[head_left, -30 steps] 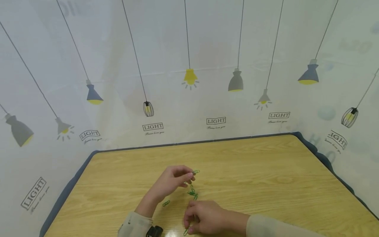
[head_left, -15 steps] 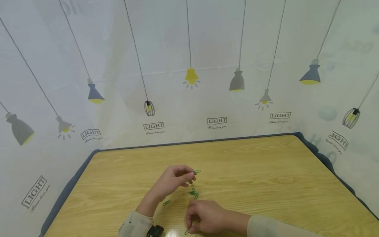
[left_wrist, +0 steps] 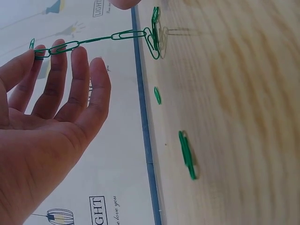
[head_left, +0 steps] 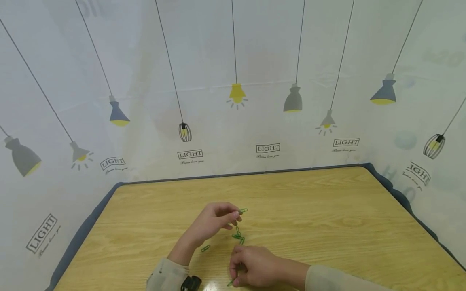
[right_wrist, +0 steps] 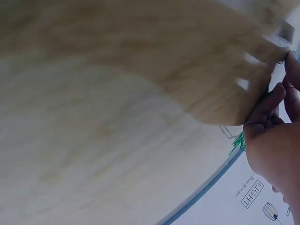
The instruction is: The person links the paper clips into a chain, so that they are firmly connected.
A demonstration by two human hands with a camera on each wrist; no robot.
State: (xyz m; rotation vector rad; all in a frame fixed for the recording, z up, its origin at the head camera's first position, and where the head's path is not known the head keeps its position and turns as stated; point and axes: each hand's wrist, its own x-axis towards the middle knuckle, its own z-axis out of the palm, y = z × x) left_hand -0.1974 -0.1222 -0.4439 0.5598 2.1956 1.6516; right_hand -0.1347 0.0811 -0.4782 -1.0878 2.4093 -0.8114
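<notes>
In the head view my left hand (head_left: pixel 214 223) pinches a green paper clip (head_left: pixel 244 210) between thumb and index finger. From it a chain of linked green paper clips (left_wrist: pixel 123 34) slants to the tabletop, as the left wrist view shows, passing its other spread fingers. The chain's far end bunches in a small heap (head_left: pixel 238 237) on the wood. Nearer the person, my right hand (head_left: pixel 255 266) pinches a single green paper clip (head_left: pixel 230 283), mostly covered by its fingertips. The knuckles of that hand sit just in front of the heap.
One loose green paper clip (head_left: pixel 205 248) lies left of the heap, beside the left forearm. The wooden table (head_left: pixel 309 206) has a blue edge. White sheeting (head_left: pixel 204 60) printed with lamps stands around its back and sides. A black device (head_left: pixel 191 283) sits at the left cuff.
The head view has shifted slightly. My right hand has edged a little to the right with its paper clip; the left hand keeps the same hold on the chain.
</notes>
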